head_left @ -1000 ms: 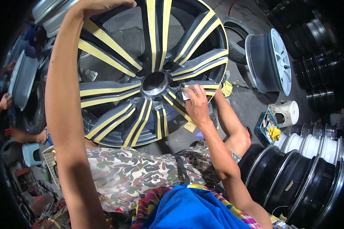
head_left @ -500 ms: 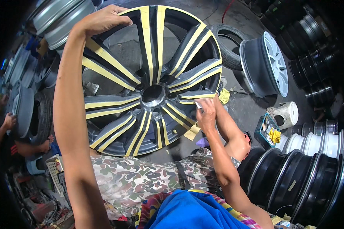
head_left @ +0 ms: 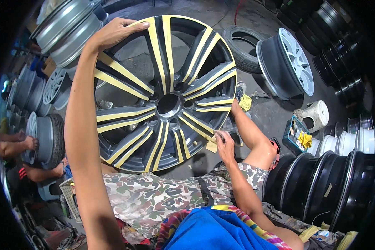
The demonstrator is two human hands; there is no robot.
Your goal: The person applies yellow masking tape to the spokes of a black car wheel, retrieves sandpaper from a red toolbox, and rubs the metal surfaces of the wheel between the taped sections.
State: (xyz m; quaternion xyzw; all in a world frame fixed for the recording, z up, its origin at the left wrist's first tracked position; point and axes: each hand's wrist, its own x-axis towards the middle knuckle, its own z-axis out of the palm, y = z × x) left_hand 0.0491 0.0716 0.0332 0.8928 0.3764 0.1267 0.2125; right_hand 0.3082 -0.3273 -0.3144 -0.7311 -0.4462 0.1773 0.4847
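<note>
A large alloy wheel [head_left: 162,133], dark grey with yellow strips along its spokes and rim edge, stands tilted before me against my legs. My left hand [head_left: 112,33] is closed over its upper left rim, thumb on the front edge. My right hand [head_left: 225,146] is just off the lower right rim, near the end of a yellow-striped spoke. Its fingers are pinched on a small pale piece [head_left: 217,132], too small to name. Beside that hand lies a tan sheet of paper [head_left: 211,146].
On the floor beyond the wheel are a tyre [head_left: 243,50] and a silver wheel [head_left: 281,64]. Right of me stand a white stool [head_left: 316,114], a teal basket [head_left: 293,131] and black rims [head_left: 320,179]. Another person's hand [head_left: 29,143] is near a wheel at left.
My right hand has moved down along the rim, away from the right-hand spoke. My left hand keeps its hold on the wheel. The view has shifted slightly.
</note>
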